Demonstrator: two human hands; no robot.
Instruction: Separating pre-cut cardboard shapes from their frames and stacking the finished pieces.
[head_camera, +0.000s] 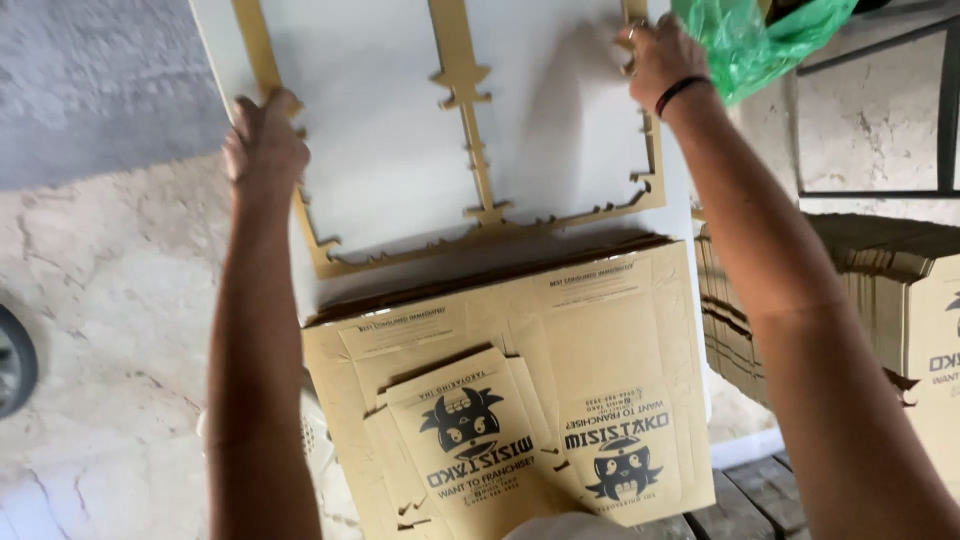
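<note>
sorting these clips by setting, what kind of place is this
Probably a small packaging workshop where printed cartons are punched out. Both hands, left hand and right hand, hold a leftover cardboard frame above a stack of flat box blanks; another stack stands alongside.

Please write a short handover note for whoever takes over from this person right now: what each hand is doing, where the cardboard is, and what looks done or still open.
Left hand: gripping the left edge of the cardboard cut-out frame, held up against the white table.
Right hand: gripping the frame's upper right edge; black band on the wrist.
Below the frame: a stack of flat printed box blanks, with smaller punched-out blanks lying loose on top.
Right side: another pile of flat cardboard; a green plastic bag at top.
Done: the frame's panels are already out.
Left: the frame is still in both hands, not set down.
</note>
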